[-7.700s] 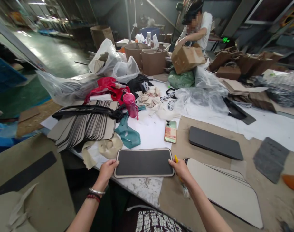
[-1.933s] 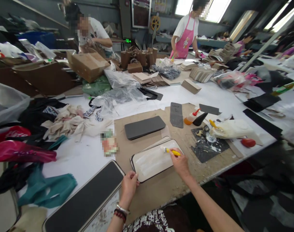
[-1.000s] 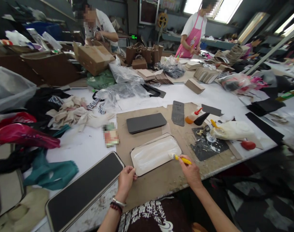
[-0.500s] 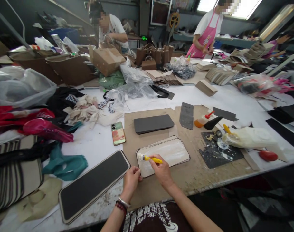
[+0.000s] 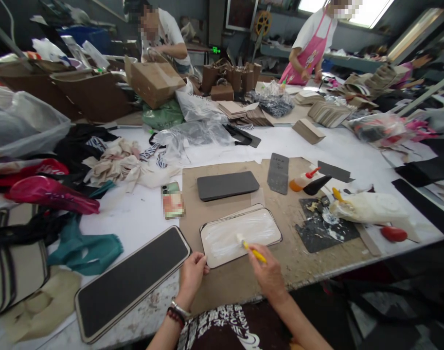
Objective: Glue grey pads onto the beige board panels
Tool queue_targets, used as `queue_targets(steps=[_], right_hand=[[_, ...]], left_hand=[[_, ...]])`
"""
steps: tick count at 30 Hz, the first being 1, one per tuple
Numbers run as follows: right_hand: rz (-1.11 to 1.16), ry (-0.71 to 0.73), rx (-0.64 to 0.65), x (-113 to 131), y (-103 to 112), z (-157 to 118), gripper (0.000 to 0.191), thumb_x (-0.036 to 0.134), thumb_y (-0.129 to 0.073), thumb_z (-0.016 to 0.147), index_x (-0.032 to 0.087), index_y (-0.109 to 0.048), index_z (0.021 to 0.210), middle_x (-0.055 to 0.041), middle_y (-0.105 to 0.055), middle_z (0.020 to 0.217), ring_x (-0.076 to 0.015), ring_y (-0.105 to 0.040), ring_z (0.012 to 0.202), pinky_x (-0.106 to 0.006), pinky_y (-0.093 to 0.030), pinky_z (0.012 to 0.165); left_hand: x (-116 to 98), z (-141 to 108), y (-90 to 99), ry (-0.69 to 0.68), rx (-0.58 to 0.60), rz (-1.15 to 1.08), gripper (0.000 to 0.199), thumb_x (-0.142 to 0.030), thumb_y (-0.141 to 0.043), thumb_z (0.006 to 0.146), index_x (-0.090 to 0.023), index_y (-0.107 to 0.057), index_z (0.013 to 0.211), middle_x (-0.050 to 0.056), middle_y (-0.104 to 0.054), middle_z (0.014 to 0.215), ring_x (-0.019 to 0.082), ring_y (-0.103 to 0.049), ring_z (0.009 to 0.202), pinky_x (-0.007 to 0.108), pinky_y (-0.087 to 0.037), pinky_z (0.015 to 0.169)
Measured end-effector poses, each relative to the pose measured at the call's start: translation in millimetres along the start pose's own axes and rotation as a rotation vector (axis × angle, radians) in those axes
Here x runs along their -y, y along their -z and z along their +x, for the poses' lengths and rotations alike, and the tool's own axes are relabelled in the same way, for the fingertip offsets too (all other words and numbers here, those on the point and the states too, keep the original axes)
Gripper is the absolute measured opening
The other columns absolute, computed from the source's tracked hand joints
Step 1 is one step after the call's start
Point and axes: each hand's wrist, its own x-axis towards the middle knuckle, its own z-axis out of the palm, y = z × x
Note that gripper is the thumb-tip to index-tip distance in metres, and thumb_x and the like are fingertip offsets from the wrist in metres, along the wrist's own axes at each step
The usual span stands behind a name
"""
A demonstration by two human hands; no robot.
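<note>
Pale cream panels (image 5: 225,233) with rounded corners and dark edges lie stacked in front of me, the top one streaked with wet white paste. My right hand (image 5: 267,272) is closed around a yellow-handled brush (image 5: 257,253), whose bristles touch the panel near its middle. At the stack's lower left corner, my left hand (image 5: 194,273) has its fingers curled and pinched at the panel edge. Just left of that hand lies a long dark grey panel (image 5: 134,282) with a cream border. Behind the stack rests a stack of dark grey pieces (image 5: 228,185).
To the right are a paste-smeared black sheet (image 5: 327,226), a whitish plastic bottle (image 5: 375,208), a red-capped glue bottle (image 5: 302,181) and a red object (image 5: 394,234). A phone (image 5: 173,200), cloth scraps (image 5: 112,163) and teal fabric (image 5: 85,245) lie left. Two people work across the table.
My right hand has drawn the brush rightward from the panel's left end to near its middle, leaving white streaks. My left hand stays at the corner. The view has shifted slightly.
</note>
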Motion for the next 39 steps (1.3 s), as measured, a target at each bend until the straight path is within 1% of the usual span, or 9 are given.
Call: queue_targets(steps=[3,5,10,16,23,29,32,36,39], right_hand=[[0.193,0.005,0.207,34.4,-28.6,-17.0,0.019,0.028,-0.046,0.087,0.020,-0.063,0.090,-0.0057,-0.066,0.085,-0.0157,-0.062,0.082,-0.025,-0.051,0.075],[0.209,-0.017,0.208,33.9,-27.8,-16.1,0.018,0.029,-0.048,0.086,0.019,-0.063,0.086,-0.0052,-0.066,0.083,-0.0154,-0.063,0.079,-0.024,-0.052,0.072],[-0.038,-0.065,-0.045,-6.9,14.4,1.4,0.023,0.037,-0.052,0.083,0.017,-0.064,0.086,-0.0068,-0.067,0.084,-0.0177,-0.063,0.079,-0.028,-0.051,0.075],[-0.090,-0.085,0.070,-26.3,39.0,2.0,0.032,0.043,-0.045,0.086,0.017,-0.063,0.086,-0.0073,-0.067,0.084,-0.0176,-0.064,0.078,-0.027,-0.051,0.074],[-0.384,-0.181,-0.168,-60.3,89.7,30.3,0.045,0.058,-0.042,0.080,0.018,-0.063,0.084,-0.0071,-0.067,0.082,-0.0196,-0.063,0.075,-0.029,-0.048,0.071],[-0.203,-0.217,-0.034,-54.6,66.5,55.1,0.042,0.057,-0.045,0.079,0.019,-0.063,0.084,-0.0052,-0.067,0.084,-0.0175,-0.063,0.075,-0.026,-0.047,0.070],[-0.193,-0.229,-0.022,-60.3,57.5,68.0,0.045,0.058,-0.043,0.079,0.018,-0.062,0.084,-0.0057,-0.067,0.084,-0.0180,-0.063,0.073,-0.027,-0.047,0.068],[-0.290,-0.128,-0.054,-59.8,51.2,81.6,0.043,0.056,-0.043,0.080,0.018,-0.062,0.086,-0.0057,-0.067,0.083,-0.0179,-0.062,0.070,-0.027,-0.046,0.068],[-0.274,-0.042,0.007,-55.7,43.2,89.3,0.040,0.052,-0.041,0.083,0.019,-0.062,0.085,-0.0051,-0.067,0.082,-0.0171,-0.062,0.068,-0.026,-0.046,0.065]], left_hand=[[-0.7,0.7,0.0,0.010,0.017,-0.029,0.023,-0.042,-0.053,0.059,-0.019,-0.052,0.060,-0.002,-0.056,0.047,0.015,-0.055,0.046,0.025,-0.042,0.049],[0.0,1.5,-0.5,0.019,0.021,-0.045,0.023,-0.042,-0.053,0.059,-0.019,-0.052,0.060,-0.003,-0.055,0.048,0.015,-0.055,0.046,0.025,-0.042,0.049],[1.0,1.2,-1.3,0.033,0.018,-0.055,0.023,-0.042,-0.053,0.060,-0.019,-0.052,0.061,-0.002,-0.056,0.047,0.015,-0.055,0.046,0.026,-0.042,0.050],[-5.4,-1.2,0.2,0.036,0.023,-0.044,0.026,-0.045,-0.055,0.058,-0.019,-0.052,0.059,-0.002,-0.056,0.046,0.015,-0.054,0.045,0.027,-0.041,0.050],[-5.8,-1.2,-0.3,0.043,0.015,-0.027,0.025,-0.045,-0.053,0.058,-0.020,-0.052,0.060,-0.002,-0.055,0.045,0.016,-0.054,0.045,0.028,-0.041,0.050],[0.7,0.9,-1.7,0.027,0.007,0.000,0.025,-0.045,-0.050,0.062,-0.020,-0.052,0.061,-0.002,-0.056,0.048,0.017,-0.055,0.047,0.028,-0.042,0.049],[-0.9,0.9,-2.4,0.036,0.006,0.043,0.024,-0.044,-0.048,0.063,-0.020,-0.051,0.061,-0.002,-0.055,0.046,0.017,-0.054,0.045,0.027,-0.041,0.048],[-4.4,-1.9,-3.1,0.015,-0.038,0.152,0.019,-0.038,-0.046,0.065,-0.021,-0.050,0.058,-0.004,-0.052,0.044,0.015,-0.053,0.044,0.025,-0.038,0.047],[-4.6,-3.5,-3.6,0.022,-0.053,0.175,0.017,-0.035,-0.046,0.066,-0.022,-0.050,0.057,-0.004,-0.053,0.044,0.015,-0.053,0.044,0.024,-0.036,0.047]])
